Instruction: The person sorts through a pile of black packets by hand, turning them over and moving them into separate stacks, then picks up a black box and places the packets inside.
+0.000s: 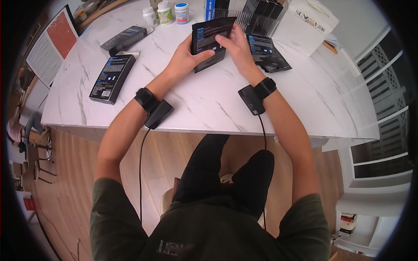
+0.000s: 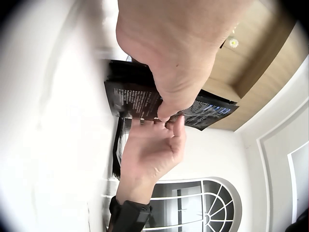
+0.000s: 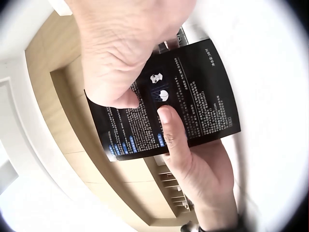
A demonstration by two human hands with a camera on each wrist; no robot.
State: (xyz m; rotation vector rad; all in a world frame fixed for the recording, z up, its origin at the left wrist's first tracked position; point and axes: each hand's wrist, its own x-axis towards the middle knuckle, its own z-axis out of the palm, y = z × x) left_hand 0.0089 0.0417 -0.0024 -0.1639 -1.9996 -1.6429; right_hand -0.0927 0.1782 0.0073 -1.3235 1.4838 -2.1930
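Note:
Both hands hold a small stack of flat black pouches upright over the table. My left hand grips the left side, its thumb lying across the printed face. My right hand holds the right side, thumb on the front and fingers behind. White and blue print and a small face drawing show on the front pouch in the right wrist view. Several layered edges of the pouches appear in the left wrist view. More black pouches lie on the table beside my right hand.
Two black boxes, one nearer and one farther, lie on the marble-patterned table at the left. Bottles, a clear organizer with black boxes and a white paper bag stand at the back. Cables hang from both wrist cameras.

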